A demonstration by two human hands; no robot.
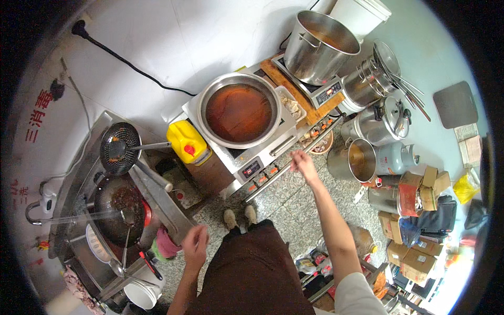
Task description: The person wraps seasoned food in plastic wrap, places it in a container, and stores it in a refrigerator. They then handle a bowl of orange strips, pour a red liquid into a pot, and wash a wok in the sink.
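Observation:
My right hand is raised near the front rail of the stove, its fingers curled and somewhat blurred; whether it touches the rail I cannot tell. Behind it, a wide steel pot of reddish-brown liquid sits on an induction cooker. My left hand hangs loosely curled beside the dark apron, near a pink and green cloth on the sink edge. Nothing shows in either hand. In the sink at left, water from a faucet runs into a dark wok.
A yellow jug stands left of the cooker. A perforated ladle lies over the sink. A tall steel stockpot is at the back right. More pots, a gas cylinder and cardboard boxes line the right side.

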